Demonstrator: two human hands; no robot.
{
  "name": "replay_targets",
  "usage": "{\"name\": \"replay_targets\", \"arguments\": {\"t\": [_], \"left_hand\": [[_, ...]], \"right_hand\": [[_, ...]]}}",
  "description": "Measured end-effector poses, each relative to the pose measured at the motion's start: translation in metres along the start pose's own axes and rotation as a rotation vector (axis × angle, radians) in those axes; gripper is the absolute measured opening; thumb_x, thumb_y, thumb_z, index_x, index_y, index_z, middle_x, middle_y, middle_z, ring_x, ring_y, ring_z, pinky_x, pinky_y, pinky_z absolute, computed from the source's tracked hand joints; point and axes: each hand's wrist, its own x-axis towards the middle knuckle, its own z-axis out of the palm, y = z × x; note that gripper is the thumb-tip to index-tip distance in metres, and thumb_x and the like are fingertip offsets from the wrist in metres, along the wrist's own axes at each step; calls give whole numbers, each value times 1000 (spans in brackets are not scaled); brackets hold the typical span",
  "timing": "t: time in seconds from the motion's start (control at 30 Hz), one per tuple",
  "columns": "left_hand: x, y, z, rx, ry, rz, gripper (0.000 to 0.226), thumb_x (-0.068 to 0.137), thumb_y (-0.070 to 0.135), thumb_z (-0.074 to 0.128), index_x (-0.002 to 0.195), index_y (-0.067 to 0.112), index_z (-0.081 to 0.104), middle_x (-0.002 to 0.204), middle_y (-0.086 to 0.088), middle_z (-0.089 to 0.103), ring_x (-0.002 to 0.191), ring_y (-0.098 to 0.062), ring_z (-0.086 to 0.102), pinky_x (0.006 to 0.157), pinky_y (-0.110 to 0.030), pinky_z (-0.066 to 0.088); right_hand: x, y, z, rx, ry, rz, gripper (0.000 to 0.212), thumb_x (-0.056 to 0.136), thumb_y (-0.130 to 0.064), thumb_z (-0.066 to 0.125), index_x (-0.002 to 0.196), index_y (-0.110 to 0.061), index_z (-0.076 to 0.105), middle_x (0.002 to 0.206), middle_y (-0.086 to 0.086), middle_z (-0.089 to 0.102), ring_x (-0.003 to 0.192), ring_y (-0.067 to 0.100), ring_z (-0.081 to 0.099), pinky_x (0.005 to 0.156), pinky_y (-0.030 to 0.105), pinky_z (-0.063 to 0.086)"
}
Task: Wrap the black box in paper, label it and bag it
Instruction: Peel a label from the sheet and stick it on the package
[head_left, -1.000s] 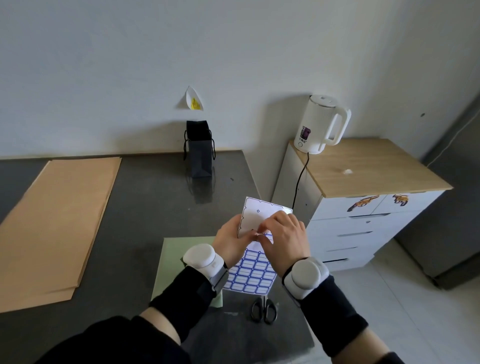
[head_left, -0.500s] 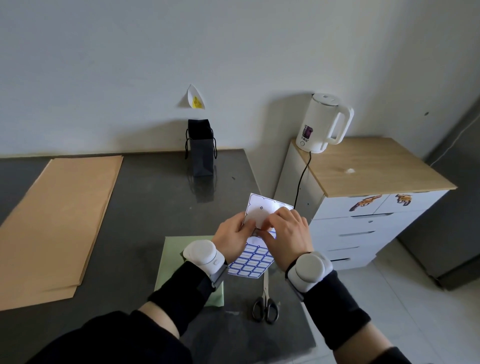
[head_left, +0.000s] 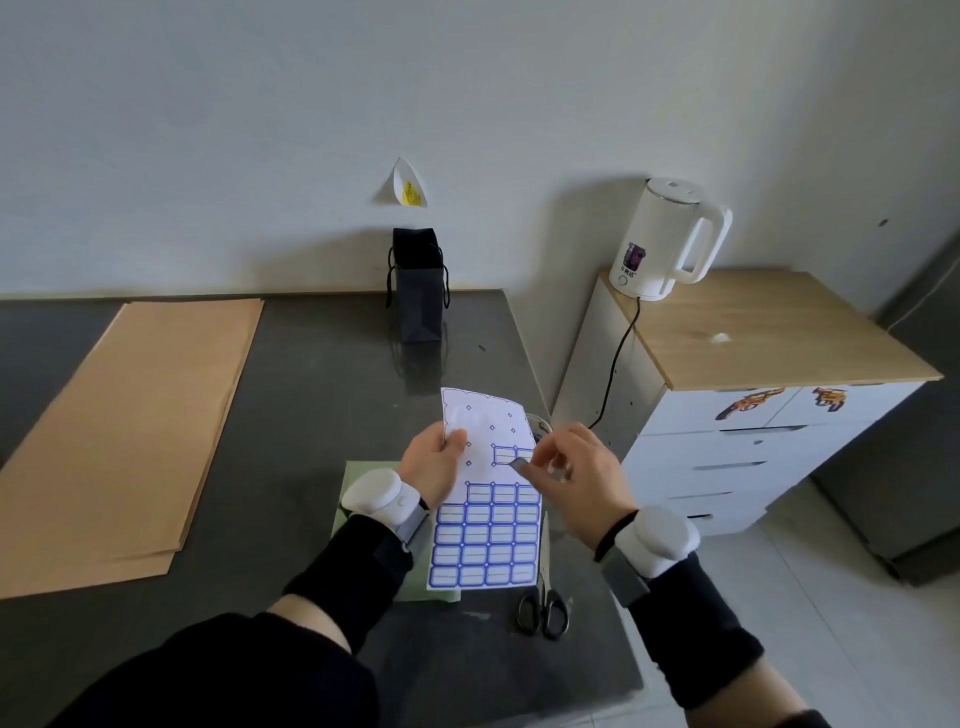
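My left hand (head_left: 435, 467) holds a white sheet of blue-framed labels (head_left: 485, 540) upright over the table's front right part, thumb on its upper left. My right hand (head_left: 582, 475) pinches one peeled label (head_left: 521, 464) at the sheet's right edge, just off the backing. Under the sheet lies a parcel wrapped in pale green paper (head_left: 358, 470), mostly hidden by my left wrist. A small black paper bag (head_left: 418, 291) with cord handles stands upright at the back of the table against the wall.
A stack of brown wrapping paper (head_left: 124, 431) covers the left of the dark table (head_left: 311, 395). Black-handled scissors (head_left: 543, 605) lie near the front right edge. Right of the table, a white drawer unit (head_left: 727, 441) with a wooden top carries a white kettle (head_left: 665, 239).
My right hand has pulled away to the right with one label between its fingers. The sheet now hangs flatter and lower in my left hand, with more label rows showing.
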Motion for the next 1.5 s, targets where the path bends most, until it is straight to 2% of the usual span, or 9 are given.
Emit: {"name": "replay_targets", "arguments": {"t": [0.17,0.3,0.4,0.53,0.8,1.03,1.3,1.43,1.5], "left_hand": [[3,-8,-6,77,8,22,29,98,16,43,69,19,47,73,3,51,76,-21,46,65,-28,37],[6,-12,-7,22,18,-16,23,96,16,49,74,18,53,77,0,55,79,-21,50,74,-30,40],[9,-14,-10,8,23,-20,18,94,15,52,78,16,58,84,-4,60,82,-22,54,79,-33,44],[17,-24,-9,10,3,-88,18,93,16,54,76,16,59,85,-9,61,81,-23,55,80,-35,47],[76,-38,-22,-215,61,-305,20,90,22,57,71,17,61,95,-15,68,92,-32,64,92,-54,48],[164,-41,-29,-149,112,-342,20,91,23,54,73,19,59,106,-21,67,98,-37,64,92,-51,49],[215,-52,-17,-46,31,-434,35,95,27,51,119,2,56,117,-15,63,105,-35,61,96,-44,47],[220,-63,-8,-6,-58,-479,42,87,9,65,124,-3,49,126,-19,57,113,-35,57,100,-46,44],[217,-66,-5,68,-107,-440,51,82,-4,67,128,-5,44,129,-19,55,117,-33,54,98,-34,43]], "right_hand": [[2,14,-1,267,98,309,23,81,-20,71,68,-24,52,66,-5,58,60,10,51,55,16,38],[4,23,0,383,78,430,20,79,-13,73,81,-24,56,71,-4,67,67,16,62,66,29,51],[6,29,5,339,85,452,19,78,-13,74,76,-27,60,65,-9,66,65,14,61,71,31,52],[12,37,13,365,100,511,21,77,-11,72,66,-25,61,54,-10,63,58,13,56,62,28,48],[38,52,33,408,86,601,21,80,-14,72,67,-23,58,66,-5,58,63,11,51,57,21,40],[74,70,50,381,57,674,22,83,-17,69,66,-23,57,68,-3,59,64,13,52,57,20,40],[97,87,68,420,100,757,25,82,-5,66,65,-21,57,63,-4,57,59,10,49,63,24,42],[101,95,78,397,61,767,27,81,-2,67,67,-22,55,64,-6,56,57,7,49,61,21,41],[99,97,83,397,39,773,28,81,1,65,68,-22,55,64,-5,57,54,7,50,57,19,41]]}}
